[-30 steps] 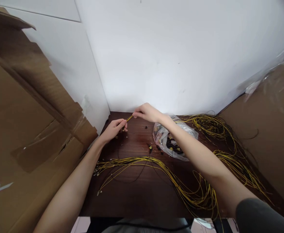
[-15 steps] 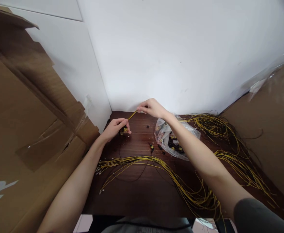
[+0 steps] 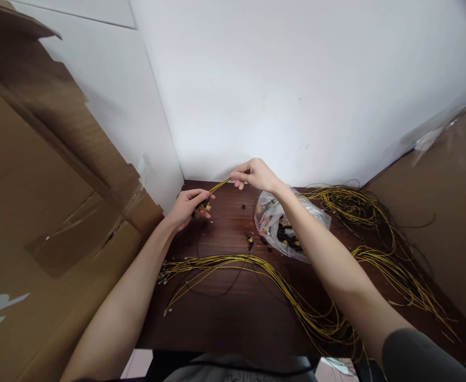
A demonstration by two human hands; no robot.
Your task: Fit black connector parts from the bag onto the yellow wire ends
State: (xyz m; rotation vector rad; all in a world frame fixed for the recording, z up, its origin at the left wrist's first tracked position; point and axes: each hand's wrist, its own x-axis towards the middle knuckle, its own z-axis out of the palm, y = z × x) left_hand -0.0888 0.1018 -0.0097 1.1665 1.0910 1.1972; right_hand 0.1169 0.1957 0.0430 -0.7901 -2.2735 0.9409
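Note:
My left hand (image 3: 188,207) is closed around a small black-and-yellow part (image 3: 203,207), largely covered by the fingers. Thin yellow and black wires (image 3: 220,185) stretch up and to the right from it. At their other end, my right hand (image 3: 252,174) pinches the wires near the back edge of the table. Below both hands, a long bundle of yellow and black wires (image 3: 233,259) lies across the dark wooden table (image 3: 225,323), with small metallic ends at its left. A loose black-and-yellow piece (image 3: 250,241) lies between the bundle and my hands.
A clear plastic bag (image 3: 270,228) of black and yellow parts lies under my right forearm. Coiled wires (image 3: 344,204) and another wire bundle (image 3: 396,276) spread at the right. Cardboard (image 3: 77,212) stands on the left, more cardboard (image 3: 448,196) on the right, a white wall (image 3: 265,95) behind.
My right hand has shifted slightly right, still pinching the wires. The left-hand fingers have spread and turned a little around the black-and-yellow part.

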